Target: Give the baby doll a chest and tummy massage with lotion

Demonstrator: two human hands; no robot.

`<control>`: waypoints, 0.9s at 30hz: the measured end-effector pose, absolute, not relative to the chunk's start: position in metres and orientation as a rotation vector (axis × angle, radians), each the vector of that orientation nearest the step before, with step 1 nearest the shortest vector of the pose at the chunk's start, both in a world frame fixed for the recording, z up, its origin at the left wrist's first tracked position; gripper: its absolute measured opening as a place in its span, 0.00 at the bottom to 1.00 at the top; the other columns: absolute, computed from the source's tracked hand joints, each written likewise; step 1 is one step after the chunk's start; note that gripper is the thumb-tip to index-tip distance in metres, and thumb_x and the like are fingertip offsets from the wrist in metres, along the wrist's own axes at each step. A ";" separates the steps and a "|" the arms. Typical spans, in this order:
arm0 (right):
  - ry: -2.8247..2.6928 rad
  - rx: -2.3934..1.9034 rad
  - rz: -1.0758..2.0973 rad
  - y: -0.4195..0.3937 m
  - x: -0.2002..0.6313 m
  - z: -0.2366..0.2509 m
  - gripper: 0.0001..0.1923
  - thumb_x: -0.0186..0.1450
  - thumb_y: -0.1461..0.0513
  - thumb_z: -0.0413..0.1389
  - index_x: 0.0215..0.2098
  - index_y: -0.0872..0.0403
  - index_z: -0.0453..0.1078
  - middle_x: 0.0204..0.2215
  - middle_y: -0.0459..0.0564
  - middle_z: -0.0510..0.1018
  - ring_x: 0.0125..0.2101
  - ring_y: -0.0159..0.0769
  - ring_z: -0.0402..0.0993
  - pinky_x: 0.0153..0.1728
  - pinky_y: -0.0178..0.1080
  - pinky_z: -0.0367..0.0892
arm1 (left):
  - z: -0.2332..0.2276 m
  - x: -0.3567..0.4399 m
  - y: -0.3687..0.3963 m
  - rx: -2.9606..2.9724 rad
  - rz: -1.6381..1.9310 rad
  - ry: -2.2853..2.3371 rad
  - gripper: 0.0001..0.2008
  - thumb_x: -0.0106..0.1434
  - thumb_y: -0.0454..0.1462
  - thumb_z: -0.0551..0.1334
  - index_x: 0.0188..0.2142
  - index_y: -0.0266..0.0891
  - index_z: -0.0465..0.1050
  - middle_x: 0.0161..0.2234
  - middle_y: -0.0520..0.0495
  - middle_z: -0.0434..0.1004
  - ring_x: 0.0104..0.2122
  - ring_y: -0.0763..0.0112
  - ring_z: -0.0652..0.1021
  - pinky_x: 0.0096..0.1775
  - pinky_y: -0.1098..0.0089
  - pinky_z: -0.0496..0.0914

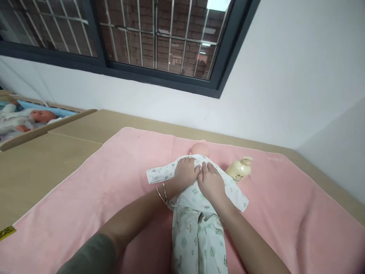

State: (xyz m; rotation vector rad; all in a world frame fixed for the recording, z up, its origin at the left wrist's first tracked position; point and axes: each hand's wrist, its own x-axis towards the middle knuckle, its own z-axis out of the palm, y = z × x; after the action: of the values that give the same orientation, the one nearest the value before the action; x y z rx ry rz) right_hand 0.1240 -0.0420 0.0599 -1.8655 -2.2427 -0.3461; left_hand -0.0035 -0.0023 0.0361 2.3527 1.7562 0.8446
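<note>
1. Baby doll point(196, 213) lies at centre frame on the pink towel point(114, 190), dressed in a printed sleepsuit.
2. Left hand point(186, 172) and right hand point(211, 182) press flat on its chest, fingers loosely curled, gripping nothing.
3. Cream bottle point(240, 168) lies just right of them.

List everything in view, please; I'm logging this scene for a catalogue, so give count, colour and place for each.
doll: one, in white printed clothes, lying on the towel, head toward the wall
towel: one, pink, spread over the table
bottle: one, cream, lying on the towel beside the doll's sleeve
table: one, tan
second doll: one, in a crib at far left
window: one, dark frame, barred, above
bangles: thin, metal, on the left wrist
left hand: on the doll's chest
right hand: on the doll's chest, touching the left
</note>
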 end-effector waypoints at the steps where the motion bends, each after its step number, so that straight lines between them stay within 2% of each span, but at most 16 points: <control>1: -2.243 -1.868 -0.333 -0.043 0.123 0.060 0.26 0.74 0.63 0.45 0.65 0.67 0.65 0.61 0.69 0.73 0.63 0.51 0.67 0.66 0.46 0.56 | 0.037 -0.004 -0.003 2.363 0.836 1.758 0.17 0.72 0.42 0.52 0.48 0.33 0.73 0.47 0.33 0.80 0.49 0.51 0.78 0.54 0.54 0.69; 7: -2.209 -1.903 -0.207 -0.047 0.120 0.062 0.28 0.74 0.59 0.47 0.68 0.66 0.61 0.64 0.71 0.68 0.64 0.52 0.65 0.65 0.49 0.56 | 0.041 -0.005 -0.005 2.387 0.785 1.755 0.17 0.73 0.42 0.50 0.47 0.34 0.74 0.46 0.36 0.82 0.48 0.55 0.80 0.53 0.58 0.71; 11: -2.219 -1.826 -0.123 -0.042 0.128 0.061 0.28 0.75 0.58 0.46 0.68 0.65 0.60 0.65 0.71 0.66 0.66 0.52 0.62 0.66 0.50 0.54 | 0.042 -0.005 -0.005 2.391 0.776 1.763 0.19 0.73 0.41 0.49 0.48 0.34 0.74 0.48 0.35 0.82 0.50 0.54 0.80 0.53 0.57 0.71; 16: -2.166 -1.866 0.142 -0.021 0.157 0.067 0.30 0.77 0.52 0.42 0.68 0.63 0.61 0.67 0.67 0.64 0.68 0.51 0.59 0.66 0.50 0.52 | 0.043 0.001 -0.016 2.404 0.698 1.861 0.21 0.74 0.42 0.48 0.52 0.30 0.73 0.49 0.31 0.81 0.50 0.49 0.80 0.53 0.55 0.71; 18: -2.164 -1.888 0.185 -0.016 0.162 0.070 0.30 0.77 0.52 0.40 0.67 0.65 0.62 0.67 0.67 0.65 0.68 0.49 0.58 0.66 0.48 0.52 | 0.041 0.006 -0.023 2.443 0.671 1.914 0.22 0.73 0.40 0.48 0.55 0.28 0.71 0.51 0.28 0.79 0.52 0.46 0.79 0.53 0.52 0.71; 20: -2.167 -1.925 0.158 -0.018 0.160 0.071 0.29 0.78 0.54 0.39 0.66 0.65 0.63 0.67 0.67 0.65 0.67 0.51 0.60 0.65 0.51 0.52 | 0.039 0.011 -0.029 2.509 0.660 1.924 0.22 0.72 0.38 0.49 0.57 0.26 0.70 0.55 0.26 0.77 0.55 0.44 0.77 0.55 0.51 0.69; 23: -2.171 -1.995 0.023 -0.032 0.147 0.073 0.26 0.77 0.56 0.41 0.64 0.64 0.64 0.63 0.70 0.69 0.63 0.57 0.65 0.61 0.57 0.57 | 0.042 0.009 -0.027 2.542 0.687 1.812 0.21 0.69 0.34 0.50 0.56 0.27 0.71 0.57 0.27 0.76 0.58 0.47 0.75 0.59 0.52 0.67; 27: -2.308 -1.945 -0.121 -0.051 0.134 0.081 0.18 0.73 0.63 0.46 0.55 0.65 0.70 0.48 0.69 0.79 0.51 0.54 0.76 0.51 0.50 0.66 | 0.054 -0.003 -0.008 2.356 0.745 1.607 0.16 0.69 0.36 0.51 0.49 0.35 0.74 0.52 0.35 0.80 0.52 0.55 0.79 0.55 0.58 0.71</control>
State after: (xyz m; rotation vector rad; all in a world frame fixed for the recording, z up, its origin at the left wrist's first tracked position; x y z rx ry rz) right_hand 0.1342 -0.0509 0.0813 -1.9448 -2.3080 -0.1213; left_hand -0.0031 -0.0077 0.0541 2.3557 1.6066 0.7453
